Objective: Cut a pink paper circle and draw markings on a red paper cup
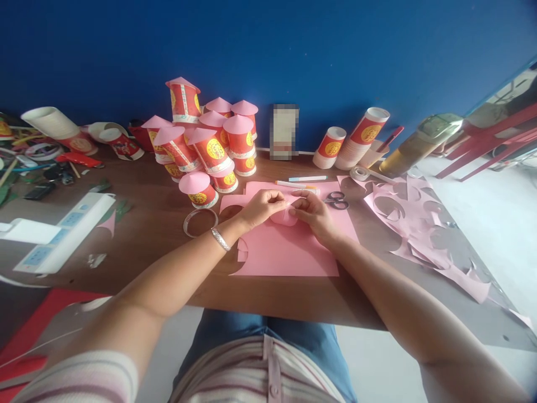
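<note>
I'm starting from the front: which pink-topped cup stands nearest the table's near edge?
The pink-topped cup just behind the white ring; the others stand farther back, toward the blue wall.

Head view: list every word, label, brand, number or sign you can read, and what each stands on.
No text is legible.
Cups with pink roofs: yellow round emblems, too blurred to read.
Stacked cups: similar emblem, unreadable.
White ring: small marks, unreadable.
Held pink paper: no print visible.
</note>
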`<state>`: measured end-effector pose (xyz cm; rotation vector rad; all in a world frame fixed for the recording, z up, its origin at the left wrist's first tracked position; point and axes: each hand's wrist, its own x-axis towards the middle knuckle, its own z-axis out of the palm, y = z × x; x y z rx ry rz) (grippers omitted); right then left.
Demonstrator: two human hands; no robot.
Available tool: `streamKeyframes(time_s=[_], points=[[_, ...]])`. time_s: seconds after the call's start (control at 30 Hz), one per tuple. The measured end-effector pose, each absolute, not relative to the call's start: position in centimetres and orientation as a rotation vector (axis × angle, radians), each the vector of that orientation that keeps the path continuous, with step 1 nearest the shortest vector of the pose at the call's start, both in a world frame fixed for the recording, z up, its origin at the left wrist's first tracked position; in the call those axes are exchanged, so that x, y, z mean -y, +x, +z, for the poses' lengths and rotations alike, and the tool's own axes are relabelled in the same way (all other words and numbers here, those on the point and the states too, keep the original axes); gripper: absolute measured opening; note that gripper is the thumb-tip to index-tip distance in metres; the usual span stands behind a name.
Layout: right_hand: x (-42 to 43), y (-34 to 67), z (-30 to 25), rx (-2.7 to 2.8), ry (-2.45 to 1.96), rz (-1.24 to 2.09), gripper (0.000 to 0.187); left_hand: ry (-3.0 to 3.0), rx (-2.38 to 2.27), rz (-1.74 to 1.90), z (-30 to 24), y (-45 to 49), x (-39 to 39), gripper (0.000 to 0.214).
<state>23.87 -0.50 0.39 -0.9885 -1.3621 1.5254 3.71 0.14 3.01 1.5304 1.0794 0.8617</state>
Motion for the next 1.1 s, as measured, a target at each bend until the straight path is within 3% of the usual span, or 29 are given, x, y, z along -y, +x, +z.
streamKeyframes(time_s=[0.27, 0.53, 0.73, 1.1], points=[[0.6, 23.6, 0.6, 1.324, -1.008, 1.539, 0.055, 1.548, -1.058, 0.938, 3.1, 3.9, -0.2, 0.032], [0.7, 23.6, 0.8, 1.256, -0.982, 1.539, 0.056, 1.414, -1.034, 0.962, 3.1, 3.4, 0.0, 0.044], [0.4, 24.0, 0.8, 1.109, -0.948, 1.542, 0.058, 1.191, -0.93, 0.886, 2.4, 2.9, -0.3, 0.036], [0.9, 24.3, 1.0, 1.339, -1.055, 1.618, 0.043, 1.207, -0.876, 0.922, 2.2, 2.8, -0.5, 0.037]])
